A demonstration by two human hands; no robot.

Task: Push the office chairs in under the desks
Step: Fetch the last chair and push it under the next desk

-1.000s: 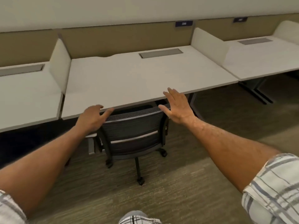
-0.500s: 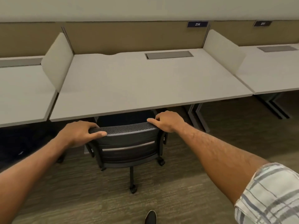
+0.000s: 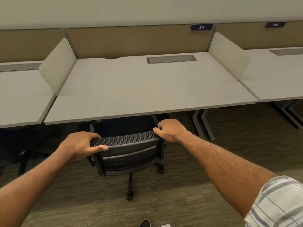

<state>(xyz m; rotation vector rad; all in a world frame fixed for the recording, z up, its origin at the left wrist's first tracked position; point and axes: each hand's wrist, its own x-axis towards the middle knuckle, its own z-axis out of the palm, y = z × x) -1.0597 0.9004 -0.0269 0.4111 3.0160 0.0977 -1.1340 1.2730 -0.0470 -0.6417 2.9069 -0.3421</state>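
Note:
A black mesh-backed office chair (image 3: 129, 154) on castors stands at the front edge of the white desk (image 3: 147, 89) labelled 214. Its seat is partly under the desktop; the backrest and rear castors are out on the carpet. My left hand (image 3: 80, 145) grips the left top corner of the backrest, thumb on the near side. My right hand (image 3: 170, 130) is closed over the right top corner.
White side screens (image 3: 57, 69) separate this desk from the neighbouring desks left (image 3: 19, 99) and right (image 3: 278, 79). Grey desk legs (image 3: 203, 125) stand right of the chair. A dark chair base (image 3: 24, 148) sits under the left desk. A shoe tip (image 3: 145, 223) shows at the bottom.
Both hands went from open above the backrest to closed on its top corners. The view has drawn nearer to the desk.

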